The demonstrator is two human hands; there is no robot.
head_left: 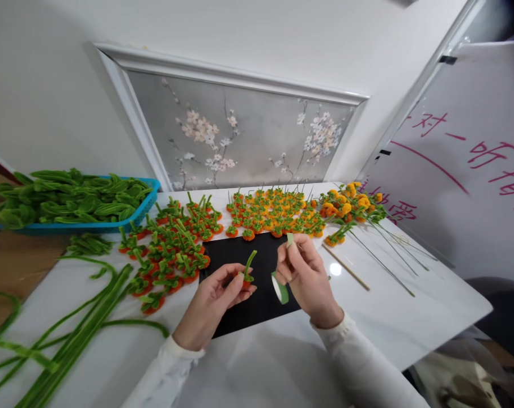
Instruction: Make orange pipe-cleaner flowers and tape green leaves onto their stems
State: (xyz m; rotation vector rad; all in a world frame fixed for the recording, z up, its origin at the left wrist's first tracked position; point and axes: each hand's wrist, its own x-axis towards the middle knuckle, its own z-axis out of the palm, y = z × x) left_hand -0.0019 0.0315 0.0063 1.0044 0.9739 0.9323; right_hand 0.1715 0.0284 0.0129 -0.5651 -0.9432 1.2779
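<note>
My left hand (222,297) pinches a small orange chenille flower head (246,283) whose green fuzzy stem (250,262) points upward. To its right, my right hand (303,275) is closed on the end of a pale green tape strip (289,239). The roll of green floral tape (280,289) hangs or rests just below those fingers; I cannot tell which. Both hands are above a black mat (233,317) on the white table (257,368). Rows of similar orange flower heads (167,255) stand left of the mat, stems up.
Yellow-orange flower heads (277,207) crowd the back, with finished-looking wired flowers (352,204) at right. A wooden stick (345,267) and thin wire stems (384,260) lie right. A blue basket (148,207) holds green leaves. Long green chenille stems (78,334) lie front left.
</note>
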